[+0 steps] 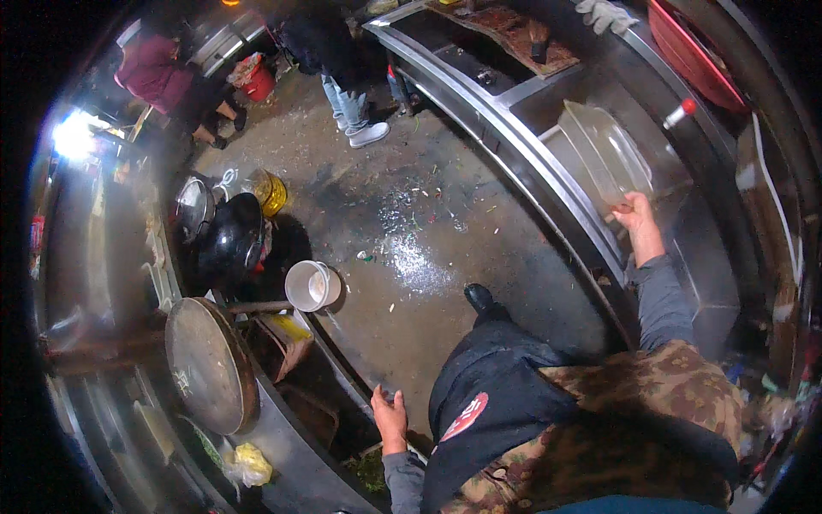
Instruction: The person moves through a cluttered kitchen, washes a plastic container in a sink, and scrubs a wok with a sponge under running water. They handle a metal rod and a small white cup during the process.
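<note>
My right hand (638, 220) grips the near rim of a clear plastic tub (607, 151), which is tilted over the stainless-steel counter (514, 122) on the right. My left hand (390, 414) hangs in the air with its fingers apart and nothing in them, beside the edge of the left steel worktable (289, 456). A thick round chopping board (209, 366) lies on that worktable. Near it are a plastic bag with something yellow (250, 464) in it and some green leaves.
A white plastic bucket (313, 286), a black wok (232, 234) and a yellow oil container (271, 193) stand along the left. Scraps litter the wet floor (411, 218). Two people (350, 96) stand farther off, near a red bucket (258, 82). A red basin (697, 54) leans at the right.
</note>
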Demonstrator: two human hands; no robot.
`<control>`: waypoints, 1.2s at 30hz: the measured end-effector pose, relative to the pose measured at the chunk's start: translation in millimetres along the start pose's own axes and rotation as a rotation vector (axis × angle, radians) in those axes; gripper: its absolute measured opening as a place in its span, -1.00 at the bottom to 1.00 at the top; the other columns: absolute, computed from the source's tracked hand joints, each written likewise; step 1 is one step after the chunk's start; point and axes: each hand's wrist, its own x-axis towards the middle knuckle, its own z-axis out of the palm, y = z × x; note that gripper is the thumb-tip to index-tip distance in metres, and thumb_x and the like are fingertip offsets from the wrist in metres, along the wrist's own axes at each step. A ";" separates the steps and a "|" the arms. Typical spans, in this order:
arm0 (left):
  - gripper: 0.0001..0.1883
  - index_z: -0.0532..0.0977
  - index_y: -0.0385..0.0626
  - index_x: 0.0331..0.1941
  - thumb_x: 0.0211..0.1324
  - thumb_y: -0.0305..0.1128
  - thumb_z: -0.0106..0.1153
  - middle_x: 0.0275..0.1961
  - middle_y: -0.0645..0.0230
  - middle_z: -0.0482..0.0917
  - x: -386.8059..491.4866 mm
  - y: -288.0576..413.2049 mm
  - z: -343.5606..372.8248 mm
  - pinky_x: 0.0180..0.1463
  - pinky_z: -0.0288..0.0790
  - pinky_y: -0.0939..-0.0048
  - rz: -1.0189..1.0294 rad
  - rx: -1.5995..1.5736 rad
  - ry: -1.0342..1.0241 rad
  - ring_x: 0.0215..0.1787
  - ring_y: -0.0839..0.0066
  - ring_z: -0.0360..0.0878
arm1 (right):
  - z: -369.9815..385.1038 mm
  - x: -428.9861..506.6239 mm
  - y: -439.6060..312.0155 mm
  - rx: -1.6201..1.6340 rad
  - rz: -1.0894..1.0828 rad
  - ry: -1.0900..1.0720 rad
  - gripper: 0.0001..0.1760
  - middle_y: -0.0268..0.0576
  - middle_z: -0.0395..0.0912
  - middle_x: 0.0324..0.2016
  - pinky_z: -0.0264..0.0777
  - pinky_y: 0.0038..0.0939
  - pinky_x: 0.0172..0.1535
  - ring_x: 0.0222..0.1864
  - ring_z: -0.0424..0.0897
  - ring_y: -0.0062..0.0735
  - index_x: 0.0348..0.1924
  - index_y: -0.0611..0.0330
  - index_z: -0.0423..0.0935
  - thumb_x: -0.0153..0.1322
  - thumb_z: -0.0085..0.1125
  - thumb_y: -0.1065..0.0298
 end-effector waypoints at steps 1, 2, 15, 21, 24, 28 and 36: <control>-0.40 0.27 -0.24 0.23 0.15 -0.30 0.23 0.12 0.04 0.45 7.4 16.6 4.2 0.08 0.42 0.23 0.051 0.016 -0.015 0.01 0.16 0.55 | -13.4 30.0 -6.1 -0.028 -0.023 0.097 -0.62 0.11 0.51 -0.19 0.42 0.21 -0.08 -0.21 0.51 0.17 -0.13 0.12 0.41 0.19 0.11 0.29; -0.40 0.27 -0.23 0.23 0.15 -0.29 0.23 0.12 0.03 0.45 16.7 32.7 8.8 0.08 0.42 0.23 0.089 0.027 -0.021 0.00 0.16 0.55 | -25.9 54.1 -10.2 0.061 0.027 0.151 -0.63 0.08 0.51 -0.16 0.40 0.21 -0.03 -0.08 0.50 0.16 -0.10 0.06 0.45 0.23 0.13 0.22; -0.42 0.28 -0.14 0.23 0.16 -0.28 0.22 0.09 0.10 0.48 46.1 132.7 3.2 0.01 0.46 0.27 -0.124 0.150 -0.075 -0.11 0.23 0.60 | -48.6 175.3 22.5 -0.457 0.039 0.048 -0.78 -0.35 0.32 -0.59 0.12 -0.41 -0.52 -0.61 0.26 -0.49 -0.53 0.04 0.31 0.33 0.05 0.18; -0.42 0.28 -0.16 0.23 0.15 -0.28 0.22 0.11 0.07 0.46 52.7 134.9 1.6 0.03 0.46 0.26 -0.105 0.162 -0.098 -0.07 0.20 0.60 | -105.8 205.1 42.0 -1.252 -0.489 -0.132 -0.87 -0.26 0.40 -0.60 0.21 -0.32 -0.56 -0.61 0.38 -0.37 -0.50 0.15 0.41 0.29 0.07 0.31; -0.42 0.27 -0.17 0.23 0.15 -0.28 0.22 0.12 0.06 0.46 61.5 136.9 0.8 0.05 0.45 0.23 -0.123 0.126 -0.111 -0.02 0.18 0.58 | -119.6 198.7 34.4 -0.616 0.007 0.010 -0.89 -0.12 0.45 -0.56 0.23 -0.27 -0.51 -0.52 0.44 -0.11 -0.64 0.09 0.27 0.14 -0.06 0.32; -0.41 0.27 -0.18 0.23 0.15 -0.29 0.22 0.14 0.05 0.45 73.2 134.6 1.3 0.11 0.43 0.23 -0.113 0.116 -0.161 0.09 0.15 0.52 | -118.2 168.9 10.1 -0.245 0.051 0.194 -0.88 0.02 0.50 -0.42 0.41 -0.08 -0.39 -0.29 0.54 0.00 -0.54 0.16 0.30 0.04 -0.12 0.42; -0.40 0.28 -0.19 0.24 0.14 -0.30 0.24 0.18 0.00 0.43 79.3 70.7 -4.2 0.18 0.36 0.19 0.101 0.060 -0.173 0.16 0.07 0.46 | -74.4 15.7 -35.2 0.136 -0.020 -0.135 -0.34 0.34 0.25 0.20 0.37 0.22 0.14 0.11 0.45 0.29 0.29 0.47 -0.06 0.39 -0.02 0.51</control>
